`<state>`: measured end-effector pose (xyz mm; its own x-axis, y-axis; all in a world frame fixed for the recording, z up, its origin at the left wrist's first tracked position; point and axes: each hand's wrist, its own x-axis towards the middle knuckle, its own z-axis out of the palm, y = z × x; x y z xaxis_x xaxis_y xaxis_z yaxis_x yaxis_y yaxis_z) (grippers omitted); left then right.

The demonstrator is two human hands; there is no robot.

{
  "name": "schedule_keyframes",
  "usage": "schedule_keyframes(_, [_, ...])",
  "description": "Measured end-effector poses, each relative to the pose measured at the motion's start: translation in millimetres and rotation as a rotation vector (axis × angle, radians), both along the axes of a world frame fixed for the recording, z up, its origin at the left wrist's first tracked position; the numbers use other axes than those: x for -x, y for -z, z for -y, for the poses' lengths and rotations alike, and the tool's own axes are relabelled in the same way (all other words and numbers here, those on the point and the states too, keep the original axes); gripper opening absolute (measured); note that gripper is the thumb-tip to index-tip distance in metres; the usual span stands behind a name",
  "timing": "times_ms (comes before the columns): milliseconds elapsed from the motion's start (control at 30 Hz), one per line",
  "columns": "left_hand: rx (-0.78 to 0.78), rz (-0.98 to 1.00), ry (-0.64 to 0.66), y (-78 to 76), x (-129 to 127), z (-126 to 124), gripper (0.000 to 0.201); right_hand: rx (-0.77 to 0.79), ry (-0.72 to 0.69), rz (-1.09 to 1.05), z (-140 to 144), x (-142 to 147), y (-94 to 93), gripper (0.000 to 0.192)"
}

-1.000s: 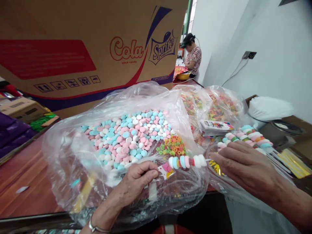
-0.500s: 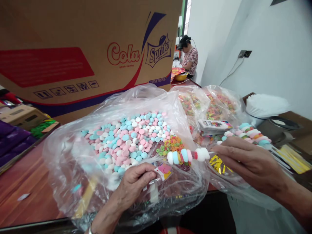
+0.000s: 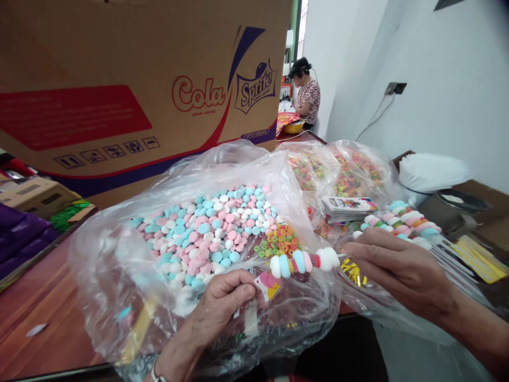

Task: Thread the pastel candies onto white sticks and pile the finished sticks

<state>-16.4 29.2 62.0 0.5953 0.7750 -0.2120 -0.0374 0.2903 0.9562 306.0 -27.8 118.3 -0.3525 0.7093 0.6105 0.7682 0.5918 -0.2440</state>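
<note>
My left hand [image 3: 225, 300] pinches a small pink and yellow printed card [image 3: 269, 286] between thumb and fingers. Part of the card is hidden behind the thumb. From the right, my right hand [image 3: 397, 268] grips the thin stick of a candy skewer [image 3: 304, 262], threaded with white, blue and pink candies and coloured rings. The skewer's left end lies just above the card; whether they touch I cannot tell. Under both is a clear plastic bag [image 3: 95, 281] with pastel candies [image 3: 207, 233] and fruit-coloured ring candies [image 3: 280, 240] on it.
Finished-looking candy skewers [image 3: 409, 218] lie at right, beside a stack of printed cards [image 3: 350, 206] and yellow strips [image 3: 477, 260]. Gold ties [image 3: 353, 271] sit near my right hand. A large carton [image 3: 131, 63] stands behind. A co-worker [image 3: 308, 95] sits farther back.
The candy skewer and my right hand have shifted slightly left, closer to the card. My left hand keeps hold of the card, which has tilted a little. The view has moved slightly.
</note>
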Motion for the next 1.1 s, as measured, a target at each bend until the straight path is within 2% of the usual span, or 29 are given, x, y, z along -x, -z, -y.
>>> schedule_keyframes(133, [0.077,0.039,-0.016,3.2,-1,1,0.025,-0.051,-0.021,0.045,1,-1,-0.9,0.019])
schedule_keyframes(300, [0.084,0.037,-0.034,3.8,-2,3,0.025,-0.074,0.013,0.070,3,-3,-0.6,0.018])
schedule_keyframes(467, [0.096,0.009,-0.052,2.8,-3,3,0.027,-0.071,-0.043,0.115,3,-3,-0.9,0.019])
schedule_keyframes(700, [-0.001,-0.107,0.012,-4.2,0,-5,0.025,-0.042,-0.146,0.191,0,-7,-7.4,0.021])
schedule_keyframes(867, [-0.060,-0.167,0.089,-8.1,0,-4,0.026,-0.057,-0.123,0.211,-3,-8,-4.1,0.020])
schedule_keyframes(1000, [-0.091,-0.188,0.037,-7.7,-2,-3,0.025,-0.055,-0.128,0.220,-2,-8,-0.6,0.020])
schedule_keyframes(1100, [-0.171,-0.232,-0.016,-6.8,-3,-5,0.024,-0.056,-0.118,0.218,0,-9,0.3,0.020])
